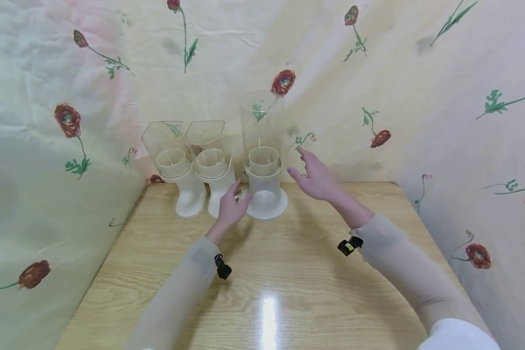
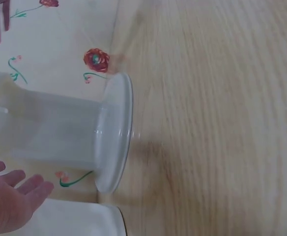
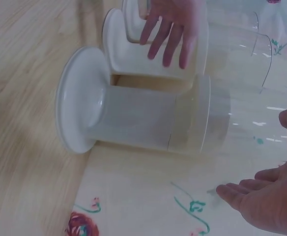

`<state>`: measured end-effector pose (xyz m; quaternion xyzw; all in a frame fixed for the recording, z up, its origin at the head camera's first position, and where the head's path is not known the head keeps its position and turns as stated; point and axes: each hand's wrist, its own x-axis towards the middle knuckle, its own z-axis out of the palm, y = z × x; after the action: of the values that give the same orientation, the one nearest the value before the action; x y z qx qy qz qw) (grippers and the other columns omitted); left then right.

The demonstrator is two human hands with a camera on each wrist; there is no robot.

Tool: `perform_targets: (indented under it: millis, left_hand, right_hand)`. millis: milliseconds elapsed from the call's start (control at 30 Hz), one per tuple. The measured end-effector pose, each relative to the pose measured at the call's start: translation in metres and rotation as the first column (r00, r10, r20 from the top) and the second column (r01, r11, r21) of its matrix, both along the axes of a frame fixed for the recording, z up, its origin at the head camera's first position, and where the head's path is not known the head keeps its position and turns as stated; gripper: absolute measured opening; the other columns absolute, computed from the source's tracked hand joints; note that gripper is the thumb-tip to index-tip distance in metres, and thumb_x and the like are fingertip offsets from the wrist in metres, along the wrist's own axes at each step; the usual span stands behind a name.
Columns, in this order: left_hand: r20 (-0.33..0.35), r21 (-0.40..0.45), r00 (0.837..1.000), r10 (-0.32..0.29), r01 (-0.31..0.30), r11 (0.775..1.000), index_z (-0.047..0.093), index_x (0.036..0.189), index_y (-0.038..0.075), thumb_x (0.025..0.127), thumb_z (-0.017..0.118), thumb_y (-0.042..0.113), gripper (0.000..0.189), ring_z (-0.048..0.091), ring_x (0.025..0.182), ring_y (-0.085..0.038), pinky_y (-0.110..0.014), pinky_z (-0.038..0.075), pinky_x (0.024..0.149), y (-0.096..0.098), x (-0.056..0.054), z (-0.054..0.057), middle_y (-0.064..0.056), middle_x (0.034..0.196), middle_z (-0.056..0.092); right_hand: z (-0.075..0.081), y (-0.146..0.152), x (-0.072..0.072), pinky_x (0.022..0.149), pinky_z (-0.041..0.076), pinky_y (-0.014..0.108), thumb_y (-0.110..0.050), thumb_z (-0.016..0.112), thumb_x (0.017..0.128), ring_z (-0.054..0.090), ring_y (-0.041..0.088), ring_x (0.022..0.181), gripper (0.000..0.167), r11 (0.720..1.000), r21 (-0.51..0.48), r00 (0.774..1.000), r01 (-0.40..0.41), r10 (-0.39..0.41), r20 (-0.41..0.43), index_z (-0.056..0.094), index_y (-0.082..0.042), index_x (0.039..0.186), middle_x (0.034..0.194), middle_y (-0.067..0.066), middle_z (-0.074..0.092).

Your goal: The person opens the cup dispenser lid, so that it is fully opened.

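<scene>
Pale sleeves (image 1: 179,296) reach over the wooden table (image 1: 310,291). Past them, the left hand (image 1: 233,206) and right hand (image 1: 317,180), fingers loose and gripping nothing, flank a tall dispenser (image 1: 264,184) standing near the table's back edge. It looks light, stiff and slick; its clear tube (image 1: 262,121) might crack, so the white stem seems the safer hold. Flowered cloth (image 1: 323,87) hangs behind.

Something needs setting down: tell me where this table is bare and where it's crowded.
The pale wooden table is bare between the two beige sleeves, and right of the tall clear cylinder on its round white base, though the right hand hangs nearby. Left of that cylinder is crowded: two clear angular containers on white stands, the left hand close in front.
</scene>
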<state>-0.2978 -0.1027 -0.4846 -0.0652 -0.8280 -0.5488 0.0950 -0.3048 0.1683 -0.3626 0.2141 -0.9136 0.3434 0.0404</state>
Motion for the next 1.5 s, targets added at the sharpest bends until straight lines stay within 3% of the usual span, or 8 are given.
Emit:
perform_targets:
  millis: [67, 133, 367, 500, 733, 900, 1167, 1500]
  left_hand:
    - [0.023, -0.009, 1.0, -0.001, 0.002, 1.0, 0.036, 0.164, 0.005, 0.104, 0.067, 0.031, 0.073, 0.051, 0.145, -0.049, -0.059, 0.049, 0.12, 0.004, -0.006, 0.001, -0.024, 0.165, 0.044]
    - [0.046, -0.016, 0.999, -0.002, 0.003, 1.0, 0.034, 0.165, 0.006, 0.104, 0.066, 0.03, 0.073, 0.049, 0.147, -0.049, -0.058, 0.048, 0.121, 0.008, -0.011, 0.001, -0.023, 0.167, 0.042]
    - [0.047, -0.071, 0.998, 0.037, -0.033, 0.997, 0.036, 0.164, 0.006, 0.102, 0.066, 0.031, 0.074, 0.049, 0.148, -0.047, -0.055, 0.046, 0.123, 0.017, -0.032, 0.005, -0.024, 0.166, 0.044]
    - [0.043, -0.098, 0.998, 0.053, -0.048, 0.994, 0.039, 0.162, 0.006, 0.1, 0.067, 0.028, 0.072, 0.05, 0.147, -0.046, -0.055, 0.045, 0.125, 0.019, -0.041, 0.007, -0.024, 0.164, 0.046]
    - [0.064, -0.116, 0.997, 0.049, -0.042, 0.992, 0.053, 0.15, 0.007, 0.099, 0.072, 0.023, 0.057, 0.057, 0.138, -0.042, -0.053, 0.052, 0.117, 0.025, -0.061, 0.002, -0.024, 0.152, 0.059]
    - [0.066, -0.134, 0.996, 0.054, -0.045, 0.99, 0.057, 0.143, 0.004, 0.098, 0.073, 0.017, 0.049, 0.057, 0.143, -0.039, -0.047, 0.05, 0.122, 0.026, -0.076, 0.0, -0.023, 0.15, 0.061]
    - [-0.053, -0.213, 0.996, 0.066, -0.076, 0.974, 0.064, 0.124, -0.003, 0.096, 0.066, 0.009, 0.03, 0.068, 0.126, -0.043, -0.051, 0.057, 0.111, 0.027, -0.087, 0.003, -0.028, 0.126, 0.073]
    - [-0.174, -0.211, 0.981, 0.09, -0.126, 0.969, 0.071, 0.102, -0.007, 0.087, 0.067, 0.002, 0.018, 0.073, 0.103, -0.045, -0.055, 0.061, 0.098, 0.025, -0.086, 0.003, -0.029, 0.102, 0.076]
  right_hand:
    - [0.003, -0.007, -0.004, 0.123, 0.043, 0.062, -0.037, 0.053, 0.109, 0.038, 0.049, 0.154, 0.079, 1.0, -0.025, 1.0, -0.007, 0.007, 0.002, 0.018, 0.004, 0.167, 0.172, 0.029, 0.026]
    - [0.006, -0.014, -0.009, 0.125, 0.042, 0.06, -0.037, 0.055, 0.108, 0.037, 0.048, 0.155, 0.08, 0.999, -0.044, 1.0, -0.009, 0.009, 0.0, 0.019, 0.004, 0.167, 0.172, 0.029, 0.026]
    - [0.018, -0.036, -0.024, 0.125, 0.043, 0.056, -0.039, 0.063, 0.105, 0.039, 0.047, 0.154, 0.086, 0.992, -0.126, 1.0, -0.008, 0.006, -0.023, 0.019, 0.003, 0.167, 0.173, 0.025, 0.028]
    - [0.025, -0.048, -0.029, 0.125, 0.043, 0.056, -0.045, 0.071, 0.1, 0.041, 0.044, 0.154, 0.096, 0.986, -0.162, 0.999, 0.042, -0.044, -0.013, 0.019, -0.001, 0.167, 0.171, 0.023, 0.033]
    - [0.029, -0.061, -0.039, 0.123, 0.046, 0.056, -0.045, 0.084, 0.088, 0.044, 0.04, 0.15, 0.114, 0.964, -0.246, 0.994, 0.101, -0.106, -0.006, 0.014, -0.006, 0.169, 0.167, 0.022, 0.037]
    - [0.029, -0.068, -0.048, 0.122, 0.047, 0.053, -0.048, 0.092, 0.08, 0.045, 0.039, 0.149, 0.124, 0.951, -0.28, 0.991, 0.13, -0.132, 0.012, 0.015, -0.009, 0.169, 0.167, 0.018, 0.037]
    - [0.025, -0.073, -0.057, 0.118, 0.051, 0.053, -0.044, 0.096, 0.076, 0.05, 0.04, 0.146, 0.119, 0.93, -0.339, 0.99, 0.139, -0.128, 0.055, 0.02, -0.015, 0.163, 0.163, 0.017, 0.045]
    - [0.026, -0.064, -0.056, 0.113, 0.054, 0.053, -0.045, 0.096, 0.076, 0.055, 0.039, 0.14, 0.111, 0.95, -0.304, 0.996, 0.072, -0.054, 0.064, 0.032, -0.012, 0.16, 0.16, 0.016, 0.049]
